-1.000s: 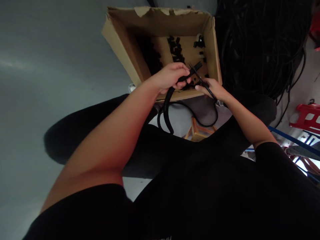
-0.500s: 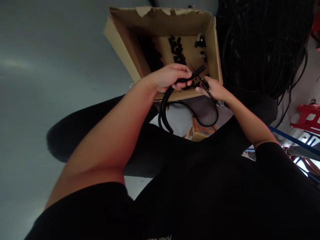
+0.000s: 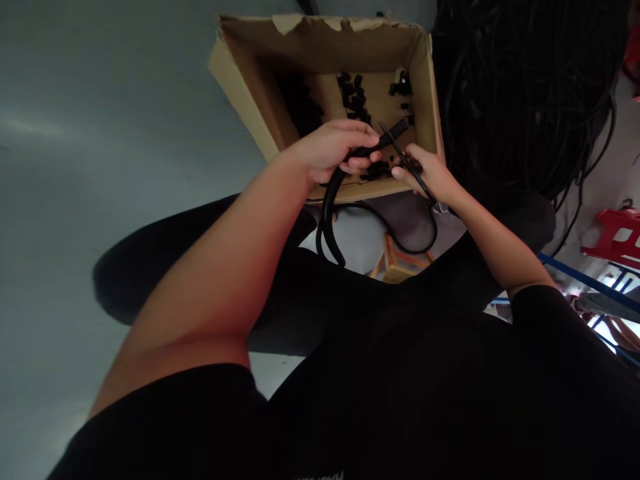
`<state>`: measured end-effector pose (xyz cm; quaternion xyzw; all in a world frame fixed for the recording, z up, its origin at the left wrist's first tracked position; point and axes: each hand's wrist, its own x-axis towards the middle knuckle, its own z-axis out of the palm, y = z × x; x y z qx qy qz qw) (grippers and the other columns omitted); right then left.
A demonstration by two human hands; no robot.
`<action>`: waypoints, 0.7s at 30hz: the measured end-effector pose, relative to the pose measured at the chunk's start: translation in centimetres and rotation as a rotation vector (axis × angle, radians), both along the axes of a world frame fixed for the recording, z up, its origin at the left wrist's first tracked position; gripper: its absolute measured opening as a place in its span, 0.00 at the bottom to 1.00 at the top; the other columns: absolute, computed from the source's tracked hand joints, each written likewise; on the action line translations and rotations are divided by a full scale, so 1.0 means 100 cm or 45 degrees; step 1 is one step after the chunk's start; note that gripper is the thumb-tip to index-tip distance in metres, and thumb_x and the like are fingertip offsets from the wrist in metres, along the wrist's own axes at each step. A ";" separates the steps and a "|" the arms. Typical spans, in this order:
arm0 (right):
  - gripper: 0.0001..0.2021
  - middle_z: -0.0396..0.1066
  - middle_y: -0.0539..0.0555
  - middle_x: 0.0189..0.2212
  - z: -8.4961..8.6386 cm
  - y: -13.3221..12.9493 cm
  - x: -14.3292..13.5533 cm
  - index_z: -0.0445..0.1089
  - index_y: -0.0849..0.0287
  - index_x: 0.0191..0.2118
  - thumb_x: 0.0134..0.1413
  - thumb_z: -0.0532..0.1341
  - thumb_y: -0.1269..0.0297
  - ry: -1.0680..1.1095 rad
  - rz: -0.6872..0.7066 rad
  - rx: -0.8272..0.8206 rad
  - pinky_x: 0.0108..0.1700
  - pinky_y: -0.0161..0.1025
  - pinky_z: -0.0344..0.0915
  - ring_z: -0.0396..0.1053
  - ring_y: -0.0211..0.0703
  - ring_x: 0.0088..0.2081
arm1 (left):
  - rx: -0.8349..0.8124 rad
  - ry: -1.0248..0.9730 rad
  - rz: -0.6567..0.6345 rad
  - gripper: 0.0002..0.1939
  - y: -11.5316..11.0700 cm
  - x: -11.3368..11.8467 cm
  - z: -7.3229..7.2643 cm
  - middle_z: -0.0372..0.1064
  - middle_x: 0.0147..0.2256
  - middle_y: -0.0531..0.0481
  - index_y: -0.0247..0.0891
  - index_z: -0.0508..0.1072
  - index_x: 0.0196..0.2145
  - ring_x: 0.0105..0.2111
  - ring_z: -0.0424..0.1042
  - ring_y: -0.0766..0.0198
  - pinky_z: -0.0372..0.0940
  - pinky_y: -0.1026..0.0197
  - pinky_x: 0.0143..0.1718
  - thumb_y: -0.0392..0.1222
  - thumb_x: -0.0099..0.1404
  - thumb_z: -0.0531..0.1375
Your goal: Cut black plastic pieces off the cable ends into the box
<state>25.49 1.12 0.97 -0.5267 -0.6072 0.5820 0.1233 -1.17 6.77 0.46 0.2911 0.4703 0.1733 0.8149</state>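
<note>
My left hand [image 3: 345,148] is closed around a thick black hose [image 3: 329,213], partly ribbed. The hose's end sticks out past my fingertips towards the right, and the rest curves down below my wrist. In my right hand [image 3: 425,172] is a pair of dark scissors [image 3: 399,148]. Their thin blades cross the hose just short of its end; I cannot tell whether they touch it. Both hands are over the near side of an open cardboard box [image 3: 240,93]. Short black pieces [image 3: 356,97] lie scattered on the box's bottom.
A large heap of black hoses [image 3: 520,93] lies to the right of the box. A thin black cord [image 3: 385,220] loops below the box, above a small wooden stool [image 3: 397,267]. Red plastic stools [image 3: 615,233] stand at the far right.
Both hands have shifted only slightly. The hose end has moved a little up and left, and the scissors' blades now lie across it at a slightly different place.
</note>
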 end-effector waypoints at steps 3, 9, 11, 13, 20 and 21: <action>0.28 0.71 0.52 0.40 0.004 -0.001 -0.004 0.70 0.52 0.47 0.74 0.75 0.32 -0.100 -0.009 0.090 0.54 0.48 0.78 0.73 0.53 0.47 | 0.031 -0.002 -0.026 0.18 0.002 -0.004 0.002 0.74 0.26 0.48 0.44 0.78 0.37 0.23 0.64 0.62 0.54 0.54 0.27 0.46 0.63 0.83; 0.22 0.67 0.50 0.38 -0.001 0.000 -0.005 0.68 0.51 0.45 0.74 0.75 0.41 -0.097 -0.009 0.088 0.51 0.46 0.75 0.70 0.50 0.44 | 0.023 -0.087 -0.085 0.14 0.006 -0.014 0.008 0.76 0.33 0.50 0.39 0.78 0.40 0.26 0.52 0.73 0.44 0.60 0.27 0.46 0.73 0.78; 0.21 0.68 0.50 0.37 -0.002 0.001 -0.004 0.68 0.51 0.45 0.73 0.75 0.44 -0.079 0.004 0.081 0.49 0.44 0.74 0.70 0.49 0.43 | 0.029 -0.095 -0.104 0.11 0.003 -0.009 0.009 0.77 0.33 0.48 0.38 0.80 0.39 0.25 0.53 0.72 0.42 0.60 0.25 0.44 0.74 0.77; 0.19 0.68 0.49 0.36 -0.002 0.001 -0.003 0.68 0.52 0.45 0.74 0.74 0.45 -0.063 0.009 0.074 0.47 0.43 0.74 0.69 0.47 0.41 | 0.038 -0.070 -0.088 0.11 -0.001 -0.002 0.009 0.77 0.33 0.47 0.39 0.80 0.37 0.23 0.55 0.71 0.42 0.60 0.24 0.42 0.74 0.77; 0.21 0.70 0.48 0.37 -0.023 -0.002 0.006 0.68 0.52 0.51 0.77 0.72 0.41 0.048 -0.059 -0.048 0.36 0.39 0.71 0.68 0.40 0.32 | 0.040 0.013 0.048 0.16 -0.005 0.003 0.003 0.80 0.32 0.49 0.42 0.79 0.43 0.26 0.71 0.64 0.57 0.59 0.28 0.47 0.75 0.82; 0.22 0.70 0.48 0.39 -0.027 -0.002 0.008 0.68 0.52 0.53 0.78 0.72 0.41 0.066 -0.080 -0.065 0.36 0.39 0.72 0.68 0.39 0.32 | 0.043 0.028 0.057 0.17 -0.005 0.002 0.002 0.78 0.32 0.50 0.43 0.78 0.45 0.28 0.74 0.63 0.59 0.59 0.30 0.49 0.76 0.82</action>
